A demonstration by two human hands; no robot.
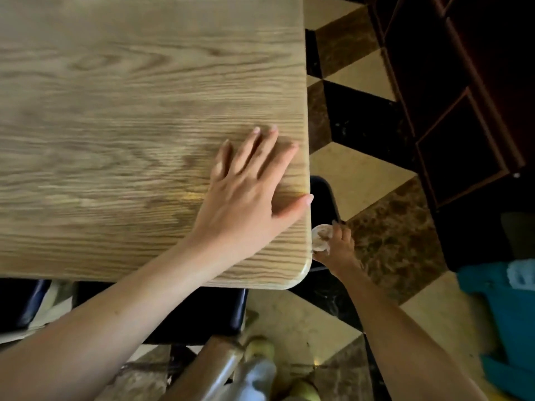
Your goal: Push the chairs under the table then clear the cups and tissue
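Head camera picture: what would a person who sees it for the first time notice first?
First the wide wooden table, which fills the upper left, with the left hand lying flat and open near its right edge. Next the right hand, lower down beside the table's corner, holding a small clear cup with something crumpled inside, above the checkered floor. A black chair seat sits partly under the near edge.
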